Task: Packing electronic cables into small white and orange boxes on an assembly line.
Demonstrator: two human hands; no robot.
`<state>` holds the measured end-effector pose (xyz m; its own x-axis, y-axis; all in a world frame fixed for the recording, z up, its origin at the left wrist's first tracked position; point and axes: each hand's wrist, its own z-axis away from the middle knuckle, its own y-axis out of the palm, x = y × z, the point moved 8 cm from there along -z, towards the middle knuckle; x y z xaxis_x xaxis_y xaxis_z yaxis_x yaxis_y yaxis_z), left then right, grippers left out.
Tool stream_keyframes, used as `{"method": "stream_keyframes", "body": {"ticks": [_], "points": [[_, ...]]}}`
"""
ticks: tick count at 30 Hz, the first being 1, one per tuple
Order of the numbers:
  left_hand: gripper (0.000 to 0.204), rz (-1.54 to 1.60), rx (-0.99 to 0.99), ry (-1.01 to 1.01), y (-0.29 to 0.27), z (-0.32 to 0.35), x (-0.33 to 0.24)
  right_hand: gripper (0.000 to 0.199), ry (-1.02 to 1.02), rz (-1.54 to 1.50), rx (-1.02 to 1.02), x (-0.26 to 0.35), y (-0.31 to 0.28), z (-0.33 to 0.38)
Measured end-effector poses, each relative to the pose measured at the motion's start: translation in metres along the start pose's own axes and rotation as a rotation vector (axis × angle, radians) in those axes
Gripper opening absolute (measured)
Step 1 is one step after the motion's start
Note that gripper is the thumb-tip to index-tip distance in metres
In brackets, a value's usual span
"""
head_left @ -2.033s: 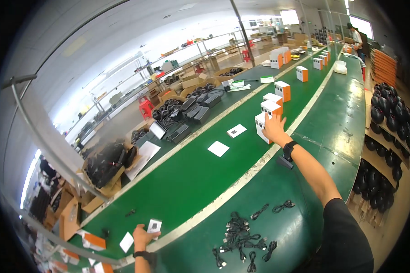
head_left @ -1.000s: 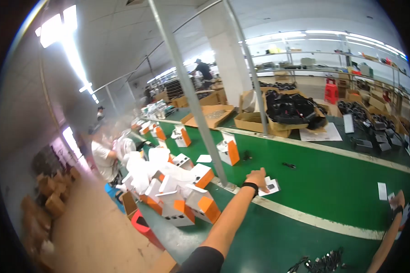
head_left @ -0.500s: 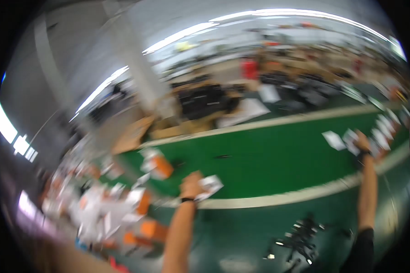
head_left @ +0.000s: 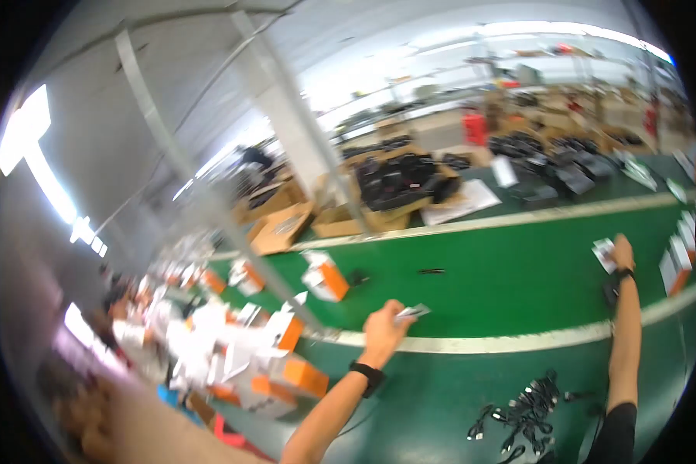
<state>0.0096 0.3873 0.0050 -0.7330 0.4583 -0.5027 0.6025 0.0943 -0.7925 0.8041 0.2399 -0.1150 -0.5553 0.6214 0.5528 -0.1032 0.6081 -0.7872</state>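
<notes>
My left hand (head_left: 384, 332), with a dark band at the wrist, is closed on a small white card (head_left: 414, 312) over the near edge of the green conveyor belt (head_left: 510, 282). Its fingers pinch the card, which shows almost edge-on. Far to the right, my right hand (head_left: 623, 254) reaches over the belt, its fingers closed on another white printed card (head_left: 605, 255). A dark object (head_left: 611, 291) shows beside that wrist; I cannot make out what it is. Closer to me, a heap of black cables (head_left: 532, 406) with light-coloured plugs lies on the green table.
White-and-orange boxes (head_left: 305, 377) crowd the left side, several with open flaps. Another box (head_left: 325, 277) sits on the belt by a metal post (head_left: 267, 271). More boxes (head_left: 677, 263) stand at far right. Beyond the belt, cartons hold black items (head_left: 400, 182).
The view has shifted and become sharper. My left hand's card has turned from nearly flat to edge-on. Two white cards showed near my right hand before; now one shows, in its fingers.
</notes>
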Motion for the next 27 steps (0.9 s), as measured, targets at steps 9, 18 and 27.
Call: {"method": "stream_keyframes", "body": {"ticks": [9, 18, 27], "points": [[0.036, 0.499, -0.051, -0.212, -0.163, 0.294, -0.050, 0.081, -0.300, -0.032, 0.155, -0.021, 0.065, -0.080], [0.033, 0.775, -0.895, -0.723, -0.200, 0.483, 0.039, 0.076, -0.555, -0.342, 0.187, 0.131, 0.009, 0.012], [0.042, 1.167, -0.833, -0.493, -0.175, 0.386, 0.038, 0.023, -1.047, -0.718, 1.232, 0.540, -0.144, 0.595]]}}
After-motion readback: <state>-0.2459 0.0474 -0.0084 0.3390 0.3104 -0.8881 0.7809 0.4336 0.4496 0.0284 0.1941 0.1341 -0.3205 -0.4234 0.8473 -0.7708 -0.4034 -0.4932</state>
